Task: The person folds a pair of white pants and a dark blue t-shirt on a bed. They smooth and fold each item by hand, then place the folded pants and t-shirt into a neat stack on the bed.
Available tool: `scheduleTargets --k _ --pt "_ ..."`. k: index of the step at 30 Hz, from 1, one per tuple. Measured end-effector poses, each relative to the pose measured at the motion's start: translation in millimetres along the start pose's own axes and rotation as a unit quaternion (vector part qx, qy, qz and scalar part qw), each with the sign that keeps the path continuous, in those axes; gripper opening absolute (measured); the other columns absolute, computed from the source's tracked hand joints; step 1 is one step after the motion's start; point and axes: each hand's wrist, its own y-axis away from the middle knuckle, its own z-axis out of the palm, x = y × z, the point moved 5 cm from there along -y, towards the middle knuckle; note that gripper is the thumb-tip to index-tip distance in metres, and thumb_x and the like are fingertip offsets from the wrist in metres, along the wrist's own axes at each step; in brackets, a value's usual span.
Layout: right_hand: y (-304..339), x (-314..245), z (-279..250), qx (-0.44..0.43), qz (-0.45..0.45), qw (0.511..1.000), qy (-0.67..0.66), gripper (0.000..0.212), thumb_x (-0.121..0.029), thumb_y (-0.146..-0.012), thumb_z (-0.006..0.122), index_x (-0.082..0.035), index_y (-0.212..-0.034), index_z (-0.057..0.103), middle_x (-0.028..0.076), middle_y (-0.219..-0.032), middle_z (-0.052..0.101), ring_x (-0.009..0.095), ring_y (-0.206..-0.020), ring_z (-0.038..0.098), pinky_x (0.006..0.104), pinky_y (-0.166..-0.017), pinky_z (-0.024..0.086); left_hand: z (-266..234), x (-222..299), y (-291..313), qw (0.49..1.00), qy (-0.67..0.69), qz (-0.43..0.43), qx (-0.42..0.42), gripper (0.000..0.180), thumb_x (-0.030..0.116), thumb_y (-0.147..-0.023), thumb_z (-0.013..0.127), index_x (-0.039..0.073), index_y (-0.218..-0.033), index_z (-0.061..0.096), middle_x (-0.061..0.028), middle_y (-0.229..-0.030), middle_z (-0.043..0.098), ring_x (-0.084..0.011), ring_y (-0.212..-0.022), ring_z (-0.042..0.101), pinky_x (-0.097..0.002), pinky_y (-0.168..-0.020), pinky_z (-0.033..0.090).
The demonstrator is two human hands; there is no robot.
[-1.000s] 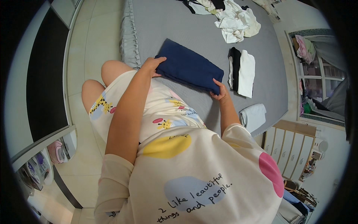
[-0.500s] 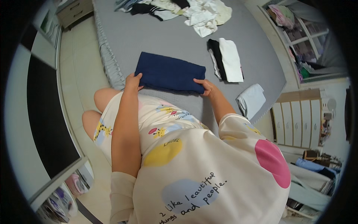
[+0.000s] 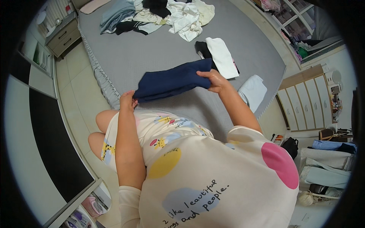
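Note:
A folded navy blue garment (image 3: 171,80) is stretched between my two hands over the near part of the bed. My left hand (image 3: 127,100) pinches its lower left corner. At the other end my right hand (image 3: 216,80) grips the edge, thumb on top and fingers underneath. The garment slants, its right end farther away than its left. Just beyond my right hand lie a folded white garment (image 3: 223,59) and a folded black one (image 3: 203,48), the black one partly covered. A folded pale grey-blue garment (image 3: 252,92) rests near the bed's right edge.
A grey-sheeted bed (image 3: 114,57) fills the middle. At its far side lies a loose heap of white clothes (image 3: 184,19) beside blue jeans (image 3: 118,16). A nightstand (image 3: 64,36) stands at the far left, a white drawer chest (image 3: 304,102) at the right.
The navy garment has been lifted and tilted, its right end raised away from me and its left end drawn nearer. Both hands have kept hold, and the view has shifted slightly.

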Motion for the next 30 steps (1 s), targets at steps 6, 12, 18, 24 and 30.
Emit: scheduleTargets --k 6,12,18,24,30 --pt "55 -65 18 0.059 -0.076 0.994 -0.05 0.024 -0.006 -0.081 0.062 -0.001 -0.104 0.059 0.01 -0.095 0.065 0.021 -0.085 0.066 0.0309 -0.074 0.055 0 -3 -3 0.999 0.039 -0.018 -0.007 0.015 0.017 -0.089 0.052 0.008 -0.101 0.055 -0.0028 -0.075 0.061 -0.0091 -0.057 0.054 -0.0239 -0.047 0.047" --pt "51 -83 11 0.047 -0.128 0.98 -0.145 0.023 0.0 -0.084 0.056 0.005 -0.106 0.053 0.017 -0.1 0.061 0.027 -0.089 0.064 0.036 -0.078 0.055 2 4 9 0.999 0.043 -0.012 0.004 0.014 0.017 -0.09 0.051 0.008 -0.1 0.054 -0.0043 -0.078 0.062 -0.0103 -0.06 0.056 -0.0258 -0.051 0.049" --pt "61 -81 19 0.07 -0.183 0.975 -0.101 0.028 -0.006 -0.081 0.063 -0.003 -0.107 0.055 0.012 -0.098 0.063 0.024 -0.088 0.064 0.0351 -0.074 0.056 -3 4 9 0.999 0.038 -0.005 0.004 0.013 0.017 -0.089 0.053 0.008 -0.097 0.054 -0.0051 -0.079 0.062 -0.0112 -0.062 0.057 -0.0266 -0.053 0.05" --pt "59 -66 31 0.065 -0.181 0.967 -0.165 0.021 -0.001 -0.083 0.057 0.006 -0.103 0.054 0.015 -0.099 0.062 0.025 -0.089 0.064 0.0356 -0.08 0.055 -7 0 -1 0.999 0.047 -0.007 -0.011 0.011 0.016 -0.087 0.056 0.007 -0.094 0.054 -0.0059 -0.079 0.062 -0.0125 -0.063 0.059 -0.0293 -0.055 0.052" --pt "56 -43 35 0.027 -0.148 0.974 -0.168 0.02 -0.002 -0.083 0.058 0.002 -0.103 0.055 0.013 -0.097 0.062 0.023 -0.086 0.065 0.0347 -0.077 0.056 -5 -4 -5 0.998 0.054 -0.012 -0.019 0.01 0.015 -0.086 0.056 0.007 -0.092 0.054 -0.0065 -0.077 0.062 -0.0129 -0.062 0.059 -0.0299 -0.055 0.053"
